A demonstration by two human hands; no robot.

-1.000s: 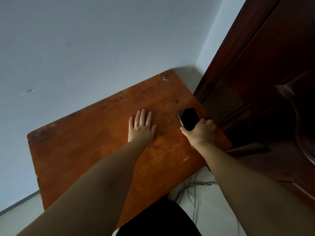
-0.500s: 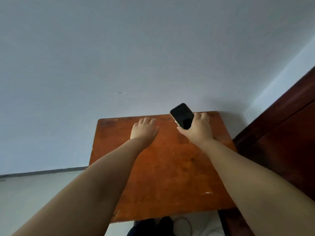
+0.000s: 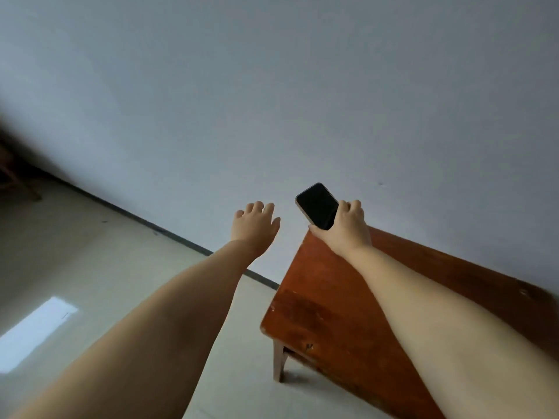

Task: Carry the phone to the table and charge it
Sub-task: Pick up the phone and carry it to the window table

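My right hand grips a phone with a dark screen and a pale edge, held up in the air above the far left corner of a small reddish-brown wooden table. The screen faces me and the lower end of the phone is hidden in my fingers. My left hand hangs in the air to the left of the table, over the floor, palm down, fingers loosely spread, holding nothing. No charger or cable is in view.
A pale wall runs behind the table with a dark skirting strip at its foot. Light floor tiles spread left of the table, with a bright patch of light. Something dark stands at the far left edge.
The phone has been lifted off the table in my right hand. My left hand has come off the tabletop. The view has swung left, so the table now lies at lower right.
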